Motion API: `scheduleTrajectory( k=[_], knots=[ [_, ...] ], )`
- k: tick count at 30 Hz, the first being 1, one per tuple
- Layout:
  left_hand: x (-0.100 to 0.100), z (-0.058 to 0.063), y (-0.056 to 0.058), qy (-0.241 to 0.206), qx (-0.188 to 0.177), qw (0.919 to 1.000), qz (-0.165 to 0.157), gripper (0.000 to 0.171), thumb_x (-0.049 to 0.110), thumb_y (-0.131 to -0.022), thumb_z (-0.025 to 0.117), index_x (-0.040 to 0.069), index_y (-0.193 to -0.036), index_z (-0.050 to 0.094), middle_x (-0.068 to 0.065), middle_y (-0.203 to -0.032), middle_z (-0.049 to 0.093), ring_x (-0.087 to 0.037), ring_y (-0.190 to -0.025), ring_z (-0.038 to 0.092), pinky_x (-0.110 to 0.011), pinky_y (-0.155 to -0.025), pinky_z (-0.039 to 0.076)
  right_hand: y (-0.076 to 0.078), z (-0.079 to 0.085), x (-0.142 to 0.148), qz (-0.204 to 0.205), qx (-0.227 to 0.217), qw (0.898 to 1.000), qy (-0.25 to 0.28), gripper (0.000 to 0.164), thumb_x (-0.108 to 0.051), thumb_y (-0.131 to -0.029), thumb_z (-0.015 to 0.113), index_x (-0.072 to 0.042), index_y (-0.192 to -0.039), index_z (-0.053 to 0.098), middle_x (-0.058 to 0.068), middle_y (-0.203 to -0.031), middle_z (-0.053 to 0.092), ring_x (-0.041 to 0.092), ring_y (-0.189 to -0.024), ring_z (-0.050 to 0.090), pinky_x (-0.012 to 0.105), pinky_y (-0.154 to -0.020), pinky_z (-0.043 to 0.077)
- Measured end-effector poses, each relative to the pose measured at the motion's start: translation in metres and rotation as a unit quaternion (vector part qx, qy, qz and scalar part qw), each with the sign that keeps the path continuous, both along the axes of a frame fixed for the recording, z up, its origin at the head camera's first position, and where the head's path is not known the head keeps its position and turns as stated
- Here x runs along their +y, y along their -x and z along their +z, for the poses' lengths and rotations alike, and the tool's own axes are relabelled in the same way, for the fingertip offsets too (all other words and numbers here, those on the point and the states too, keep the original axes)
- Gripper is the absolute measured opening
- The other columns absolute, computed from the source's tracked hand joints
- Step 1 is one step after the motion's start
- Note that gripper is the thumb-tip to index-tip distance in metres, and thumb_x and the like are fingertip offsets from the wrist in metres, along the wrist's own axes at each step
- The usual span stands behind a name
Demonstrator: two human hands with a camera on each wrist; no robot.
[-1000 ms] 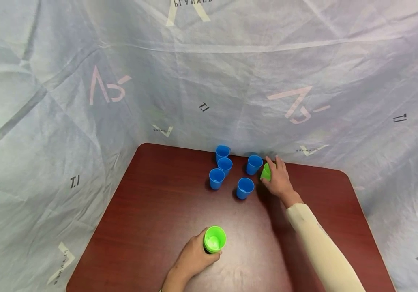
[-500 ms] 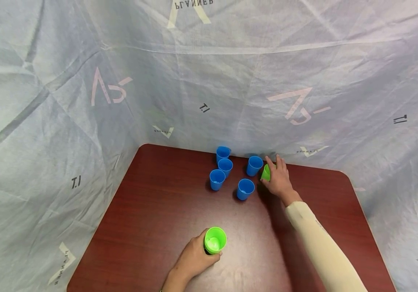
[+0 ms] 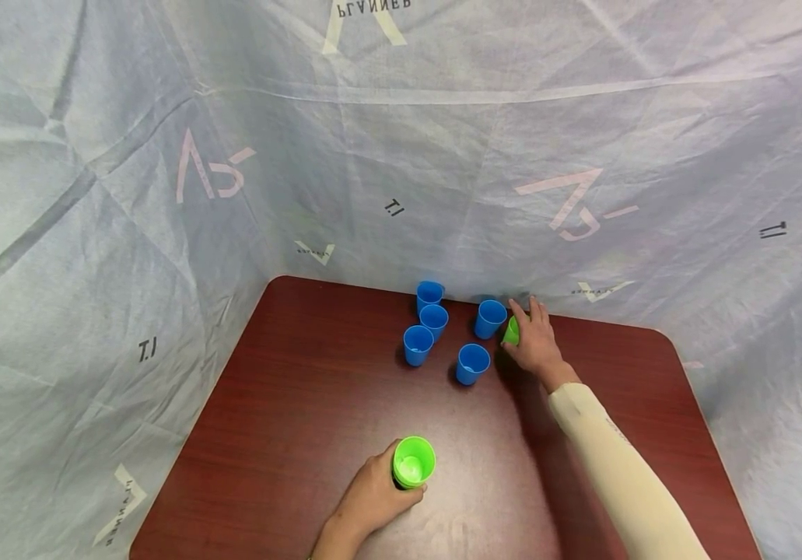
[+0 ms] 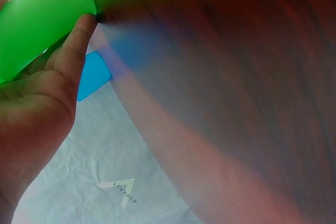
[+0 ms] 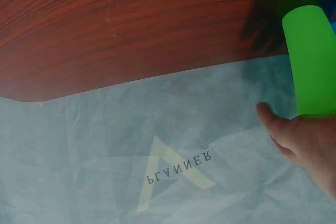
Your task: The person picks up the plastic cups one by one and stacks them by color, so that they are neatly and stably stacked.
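Note:
Close to me, my left hand [image 3: 372, 490] grips a small stack of green cups [image 3: 411, 463], fingers and thumb around its sides. One green cup [image 4: 44, 22] of that stack fills the corner of the left wrist view. At the back right, my right hand [image 3: 535, 342] holds another green cup [image 3: 512, 330] near its rim, thumb and index finger around it, the other fingers spread. In the right wrist view this green cup [image 5: 312, 61] is upright on the table, base away from the hand. The palm hides part of it in the head view.
Several blue cups stand upright near the table's [image 3: 288, 389] back edge. One blue cup [image 3: 491, 319] is right beside the right hand's green cup, another blue cup [image 3: 473, 363] in front. A row of blue cups [image 3: 418, 344] stands further left. Printed grey cloth [image 3: 443, 155] hangs behind.
Both hands and all the cups stay in place; only the head view shifts very slightly.

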State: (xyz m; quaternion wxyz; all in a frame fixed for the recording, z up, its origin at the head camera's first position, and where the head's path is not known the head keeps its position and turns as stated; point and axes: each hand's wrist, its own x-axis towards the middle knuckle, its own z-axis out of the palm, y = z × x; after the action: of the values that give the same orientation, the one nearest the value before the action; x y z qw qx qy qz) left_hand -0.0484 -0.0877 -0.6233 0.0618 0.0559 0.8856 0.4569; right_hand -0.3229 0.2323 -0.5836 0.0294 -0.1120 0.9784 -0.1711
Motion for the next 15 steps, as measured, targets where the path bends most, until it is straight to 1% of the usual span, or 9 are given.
scheduleTrajectory(
  k=[4,6,10,15],
  knots=[
    [0.0000,0.0002,-0.0003,0.004,-0.002,1.0000,0.001,0.065,0.036,-0.077,0.091,0.023,-0.134,0.063,0.005,-0.112,0.078,-0.009,-0.102,0.072,-0.038,-0.089,0.059,0.0008,0.0004,0.0005,-0.001,0.004,1.000,-0.004,0.090,-0.020,-0.096,0.076,-0.007,-0.167,0.022,0.032,-0.173,0.006,0.056,-0.160,0.006,0.072,-0.121,0.030],
    [0.0000,0.0001,0.0000,0.005,-0.002,1.0000,0.001,0.065,0.036,-0.077,0.091,0.023,-0.134,0.063,0.005,-0.112,0.078,-0.009,-0.102,0.072,-0.038,-0.089,0.059,0.0007,0.0011,0.0004,-0.001,0.003,1.000,-0.002,0.089,-0.019,-0.097,0.076,-0.007,-0.167,0.022,0.032,-0.173,0.007,0.055,-0.160,0.007,0.071,-0.120,0.033],
    [-0.0004,-0.0001,0.0000,0.002,-0.002,1.0000,0.000,0.064,0.036,-0.077,0.091,0.023,-0.133,0.063,0.006,-0.112,0.078,-0.009,-0.102,0.072,-0.038,-0.089,0.059,0.0001,0.0018,0.0003,-0.001,-0.002,1.000,-0.001,0.087,-0.018,-0.098,0.074,-0.006,-0.167,0.023,0.032,-0.173,0.010,0.055,-0.160,0.007,0.070,-0.120,0.034],
    [-0.0006,-0.0008,-0.0003,0.000,0.000,1.0000,0.001,0.064,0.035,-0.077,0.091,0.023,-0.133,0.063,0.006,-0.112,0.078,-0.009,-0.102,0.071,-0.037,-0.089,0.059,-0.0016,0.0020,0.0000,0.001,-0.003,1.000,-0.005,0.082,-0.017,-0.098,0.073,-0.005,-0.165,0.026,0.033,-0.172,0.013,0.053,-0.160,0.008,0.070,-0.120,0.035]
  ],
)
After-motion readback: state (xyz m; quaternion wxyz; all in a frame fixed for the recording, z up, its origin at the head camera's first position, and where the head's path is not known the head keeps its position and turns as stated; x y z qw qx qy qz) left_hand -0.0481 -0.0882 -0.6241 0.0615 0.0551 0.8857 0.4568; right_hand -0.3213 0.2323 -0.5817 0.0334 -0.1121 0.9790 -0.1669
